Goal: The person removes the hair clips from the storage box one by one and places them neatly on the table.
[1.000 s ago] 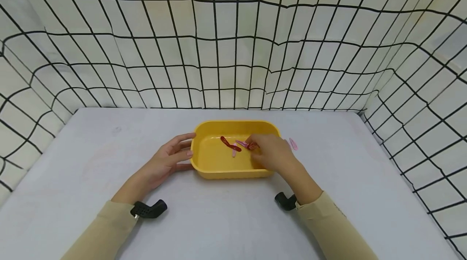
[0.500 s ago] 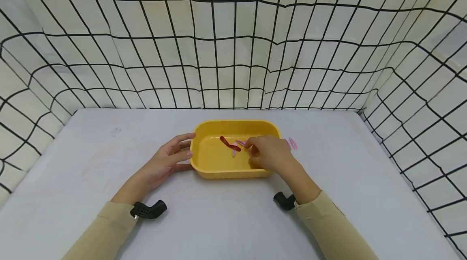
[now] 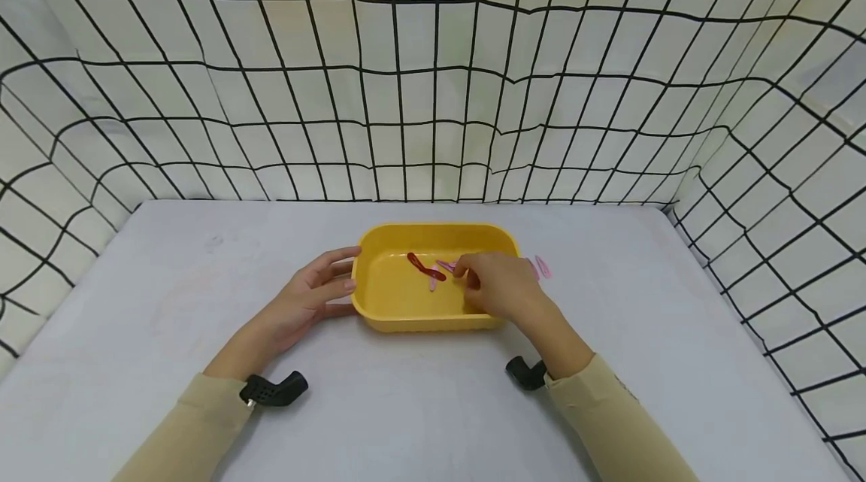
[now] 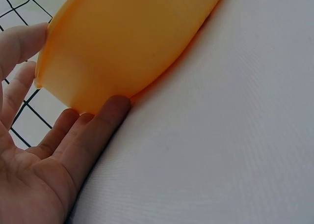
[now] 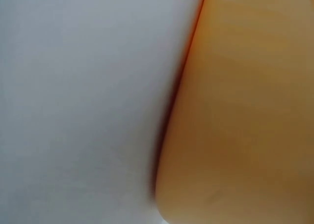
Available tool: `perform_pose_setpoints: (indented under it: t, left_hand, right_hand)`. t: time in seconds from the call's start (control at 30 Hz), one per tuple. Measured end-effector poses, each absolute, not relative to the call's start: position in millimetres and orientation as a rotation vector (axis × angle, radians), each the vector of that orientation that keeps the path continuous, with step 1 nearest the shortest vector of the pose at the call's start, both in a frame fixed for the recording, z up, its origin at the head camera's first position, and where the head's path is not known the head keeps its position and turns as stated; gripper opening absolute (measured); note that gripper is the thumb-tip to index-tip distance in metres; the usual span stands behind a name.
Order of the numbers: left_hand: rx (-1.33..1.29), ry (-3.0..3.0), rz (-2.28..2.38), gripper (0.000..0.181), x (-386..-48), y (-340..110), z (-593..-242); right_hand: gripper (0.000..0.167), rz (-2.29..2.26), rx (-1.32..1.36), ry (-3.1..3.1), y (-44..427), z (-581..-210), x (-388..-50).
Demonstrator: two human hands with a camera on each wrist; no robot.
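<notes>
A yellow tray (image 3: 419, 322) stands on the white table, with small hair clips inside. A dark red clip (image 3: 426, 267) lies across a light pink clip (image 3: 433, 285) near the tray's middle, and another pink clip (image 3: 444, 265) lies beside them. My left hand (image 3: 304, 300) rests its extended fingers against the tray's left end; the left wrist view shows the fingertips (image 4: 117, 103) touching its outer wall. My right hand (image 3: 504, 286) reaches into the tray's right part with bent fingers by the pink clip. What lies beneath or between those fingers is hidden.
Pink clips (image 3: 543, 266) lie on the table (image 3: 406, 407) just right of the tray. Black netting (image 3: 433, 121) surrounds the table at the back and sides. The right wrist view shows only the tray's outer wall (image 5: 235, 111) and table.
My right hand's fingers have drawn slightly together and shifted over the red and pink clips visible at their tips earlier, which are now covered. The left hand and tray stay nearly still.
</notes>
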State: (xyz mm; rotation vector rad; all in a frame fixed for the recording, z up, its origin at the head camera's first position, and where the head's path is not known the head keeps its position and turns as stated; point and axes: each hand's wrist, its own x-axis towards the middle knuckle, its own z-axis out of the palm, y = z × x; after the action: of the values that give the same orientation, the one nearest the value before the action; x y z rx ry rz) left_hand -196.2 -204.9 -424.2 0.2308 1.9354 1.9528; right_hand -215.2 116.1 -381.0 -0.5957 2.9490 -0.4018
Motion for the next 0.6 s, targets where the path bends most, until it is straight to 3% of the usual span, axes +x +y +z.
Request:
perform_pose_setpoints:
  t: [0.6]
  left_hand:
    - [0.228, 1.960, 1.932, 0.058, -196.0, -204.9, -423.1]
  right_hand:
    - [0.016, -0.964, -0.594, 2.966, 136.9, -358.4, -216.4]
